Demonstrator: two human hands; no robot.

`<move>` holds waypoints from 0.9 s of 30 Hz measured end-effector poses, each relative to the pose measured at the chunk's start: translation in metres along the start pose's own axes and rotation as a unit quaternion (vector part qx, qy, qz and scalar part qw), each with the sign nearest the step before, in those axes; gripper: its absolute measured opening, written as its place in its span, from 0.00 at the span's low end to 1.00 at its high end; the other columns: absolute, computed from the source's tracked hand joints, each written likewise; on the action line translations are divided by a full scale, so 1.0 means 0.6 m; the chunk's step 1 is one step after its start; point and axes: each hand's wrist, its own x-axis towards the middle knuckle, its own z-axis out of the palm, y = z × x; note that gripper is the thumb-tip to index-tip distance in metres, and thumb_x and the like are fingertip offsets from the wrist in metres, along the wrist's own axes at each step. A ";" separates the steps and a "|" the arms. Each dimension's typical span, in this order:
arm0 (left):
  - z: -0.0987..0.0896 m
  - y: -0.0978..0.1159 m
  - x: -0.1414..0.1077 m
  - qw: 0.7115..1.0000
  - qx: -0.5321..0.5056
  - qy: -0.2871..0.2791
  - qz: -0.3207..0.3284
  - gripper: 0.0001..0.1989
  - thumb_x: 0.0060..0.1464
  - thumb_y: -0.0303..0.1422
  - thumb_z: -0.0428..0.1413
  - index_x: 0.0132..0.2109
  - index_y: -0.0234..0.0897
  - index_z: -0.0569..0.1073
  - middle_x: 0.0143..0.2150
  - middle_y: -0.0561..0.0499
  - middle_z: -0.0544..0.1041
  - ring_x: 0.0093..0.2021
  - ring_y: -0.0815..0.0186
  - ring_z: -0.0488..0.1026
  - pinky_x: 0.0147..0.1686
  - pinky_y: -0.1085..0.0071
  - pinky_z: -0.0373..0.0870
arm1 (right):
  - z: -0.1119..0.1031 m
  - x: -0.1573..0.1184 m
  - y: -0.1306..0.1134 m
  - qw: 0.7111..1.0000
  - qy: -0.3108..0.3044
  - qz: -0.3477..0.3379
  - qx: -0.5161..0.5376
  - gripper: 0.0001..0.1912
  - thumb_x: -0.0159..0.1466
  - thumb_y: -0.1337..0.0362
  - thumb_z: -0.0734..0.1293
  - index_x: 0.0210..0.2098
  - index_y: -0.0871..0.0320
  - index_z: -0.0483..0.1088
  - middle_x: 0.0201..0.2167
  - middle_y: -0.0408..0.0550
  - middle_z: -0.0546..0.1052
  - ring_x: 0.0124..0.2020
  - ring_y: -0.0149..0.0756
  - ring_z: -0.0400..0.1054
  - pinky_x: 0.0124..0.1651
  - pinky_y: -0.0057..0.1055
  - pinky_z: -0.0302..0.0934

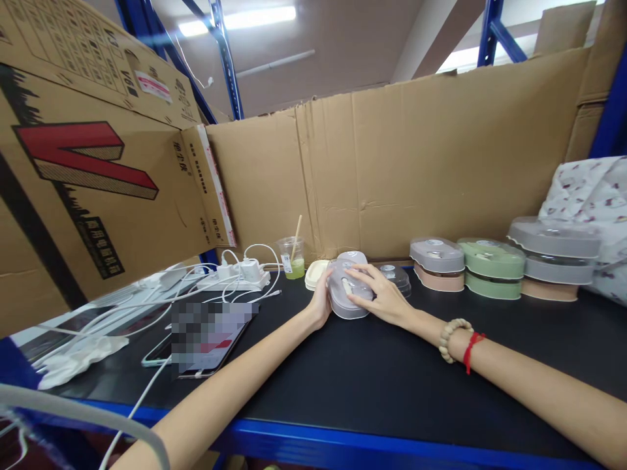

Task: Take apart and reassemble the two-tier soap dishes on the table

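A grey oval box [349, 305] with a clear lid is tilted up between my two hands at the middle of the black shelf. My left hand [321, 301] curls round its left side. Over the lid lie the fingers of my right hand [381, 294], with the thumb near a small white piece on the lid; I grip the box from the right. Behind it, partly hidden, stands another pale grey piece [353, 256]. A cream-coloured dish or lid [316, 274] lies just left of the box. To the right, behind my right hand, sits a clear lid [398, 277].
Stacked oval boxes stand at the right: grey over pink [437, 264], green [491, 267], grey over pink again [556, 261]. A drink cup with a straw [292, 261], a power strip with cables [240, 279] and a tablet [215, 336] are leftward. Cardboard [416, 156] walls the back.
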 end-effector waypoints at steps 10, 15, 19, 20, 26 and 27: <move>-0.008 -0.005 0.003 0.999 -0.006 -0.034 0.032 0.10 0.54 0.34 0.52 0.40 0.33 0.74 0.44 0.48 0.75 0.50 0.61 0.69 0.50 0.70 0.64 | -0.007 -0.003 -0.005 0.995 -0.018 -0.059 -0.079 0.25 0.57 0.56 0.63 0.54 0.54 0.65 0.54 0.51 0.65 0.55 0.42 0.60 0.52 0.41 0.61; -0.011 -0.005 0.005 0.999 0.010 -0.032 0.033 0.11 0.52 0.34 0.54 0.40 0.32 0.73 0.42 0.47 0.75 0.47 0.60 0.70 0.49 0.70 0.64 | -0.008 -0.002 -0.005 0.991 -0.009 -0.093 -0.101 0.25 0.57 0.57 0.63 0.54 0.55 0.66 0.53 0.52 0.67 0.53 0.42 0.61 0.49 0.39 0.63; -0.017 -0.008 0.011 0.999 0.017 -0.020 0.027 0.13 0.52 0.35 0.55 0.43 0.32 0.72 0.41 0.46 0.75 0.46 0.60 0.70 0.49 0.69 0.64 | -0.009 -0.001 -0.006 0.988 -0.011 -0.098 -0.115 0.24 0.57 0.56 0.63 0.53 0.54 0.67 0.53 0.51 0.67 0.53 0.42 0.62 0.48 0.38 0.63; -0.018 -0.009 0.013 0.999 0.018 -0.019 0.029 0.14 0.50 0.35 0.57 0.44 0.32 0.71 0.41 0.46 0.75 0.46 0.60 0.70 0.48 0.69 0.65 | -0.009 -0.001 -0.007 0.988 -0.012 -0.098 -0.118 0.24 0.57 0.56 0.63 0.52 0.54 0.67 0.52 0.51 0.68 0.53 0.42 0.62 0.48 0.38 0.63; -0.015 -0.009 0.012 0.999 0.027 -0.002 0.028 0.13 0.50 0.33 0.56 0.42 0.31 0.71 0.38 0.46 0.75 0.43 0.60 0.71 0.46 0.69 0.66 | -0.006 -0.002 -0.010 0.984 0.014 -0.123 -0.131 0.23 0.57 0.55 0.62 0.50 0.55 0.69 0.50 0.51 0.71 0.51 0.41 0.64 0.45 0.36 0.65; -0.013 -0.008 0.011 0.999 0.028 -0.002 0.028 0.12 0.50 0.33 0.56 0.41 0.31 0.72 0.37 0.46 0.75 0.43 0.60 0.72 0.46 0.69 0.66 | -0.006 -0.002 -0.011 0.984 0.015 -0.122 -0.131 0.22 0.57 0.55 0.62 0.50 0.54 0.70 0.49 0.51 0.71 0.50 0.41 0.65 0.45 0.36 0.65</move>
